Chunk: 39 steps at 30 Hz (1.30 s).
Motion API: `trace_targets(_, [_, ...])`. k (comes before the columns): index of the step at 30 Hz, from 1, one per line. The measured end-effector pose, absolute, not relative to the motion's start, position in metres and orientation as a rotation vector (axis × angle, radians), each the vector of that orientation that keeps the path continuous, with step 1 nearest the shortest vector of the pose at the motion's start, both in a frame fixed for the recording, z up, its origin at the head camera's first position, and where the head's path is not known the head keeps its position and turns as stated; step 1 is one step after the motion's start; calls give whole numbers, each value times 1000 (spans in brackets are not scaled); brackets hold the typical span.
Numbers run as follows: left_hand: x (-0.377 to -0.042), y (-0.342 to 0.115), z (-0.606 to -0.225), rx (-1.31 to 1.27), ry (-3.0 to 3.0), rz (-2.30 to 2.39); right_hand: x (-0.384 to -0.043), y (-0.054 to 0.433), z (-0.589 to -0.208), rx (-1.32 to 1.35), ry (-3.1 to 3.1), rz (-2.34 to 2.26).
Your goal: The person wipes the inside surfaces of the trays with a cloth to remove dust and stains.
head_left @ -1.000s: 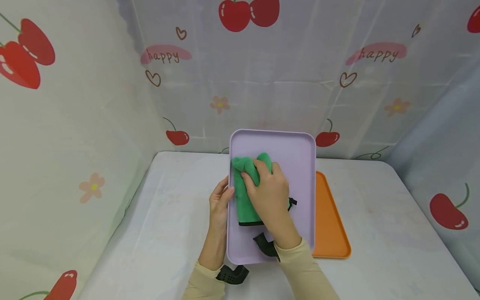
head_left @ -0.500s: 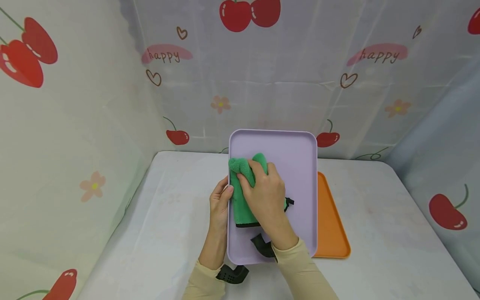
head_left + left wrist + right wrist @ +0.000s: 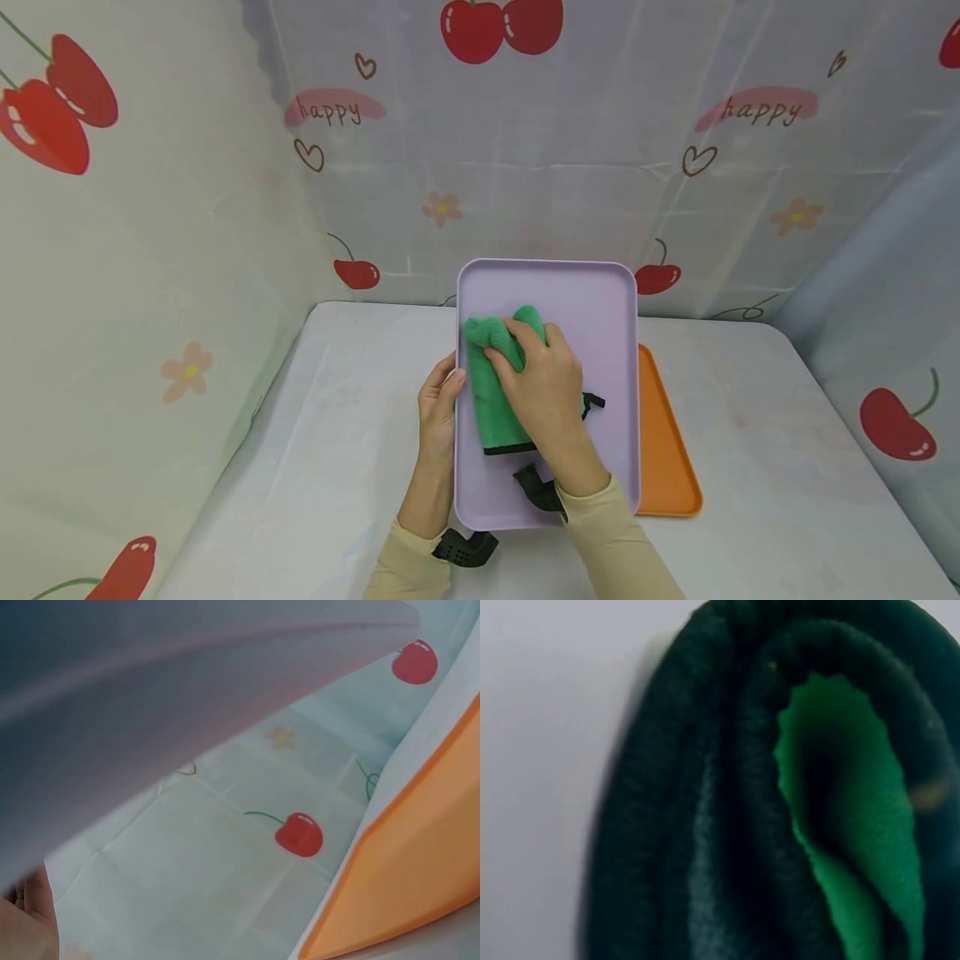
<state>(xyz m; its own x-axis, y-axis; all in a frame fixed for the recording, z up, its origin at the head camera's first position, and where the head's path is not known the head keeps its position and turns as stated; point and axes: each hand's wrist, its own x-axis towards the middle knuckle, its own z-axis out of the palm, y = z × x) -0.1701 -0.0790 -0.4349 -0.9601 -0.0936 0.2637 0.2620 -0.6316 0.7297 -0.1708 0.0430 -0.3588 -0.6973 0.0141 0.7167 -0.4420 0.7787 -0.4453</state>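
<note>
A light purple tray (image 3: pixel 592 317) is held up off the white table in the head view. My left hand (image 3: pixel 437 412) grips its left edge, thumb on the rim and the other fingers behind. On the tray's face my right hand (image 3: pixel 546 392) pinches a folded green cloth (image 3: pixel 498 412) with dark trim. The cloth's folded, dark-bound edge (image 3: pixel 757 787) fills much of the right wrist view. In the left wrist view the tray's underside (image 3: pixel 172 697) hangs overhead, and part of my left hand (image 3: pixel 34 919) shows at the lower left.
An orange tray (image 3: pixel 663 450) lies on the white table (image 3: pixel 772 450), partly covered by the purple one. Cherry-printed curtains (image 3: pixel 525 200) enclose the back and both sides. Each wrist wears a black mount (image 3: pixel 467 550).
My right hand slid the green cloth slightly left across the tray, then back to the right. The purple tray's right edge shifted slightly right; my left hand kept its grip.
</note>
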Motion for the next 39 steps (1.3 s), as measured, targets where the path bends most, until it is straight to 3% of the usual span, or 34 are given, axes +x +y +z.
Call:
trace_targets(27, [-170,-88,-433,-279,-1220,-2649,-173,120,-369,-117,-2367,926])
trace_targets(39, [-170,-86,-434,-336,-1208,-2660,-173,120,-376,-175,-2334,945])
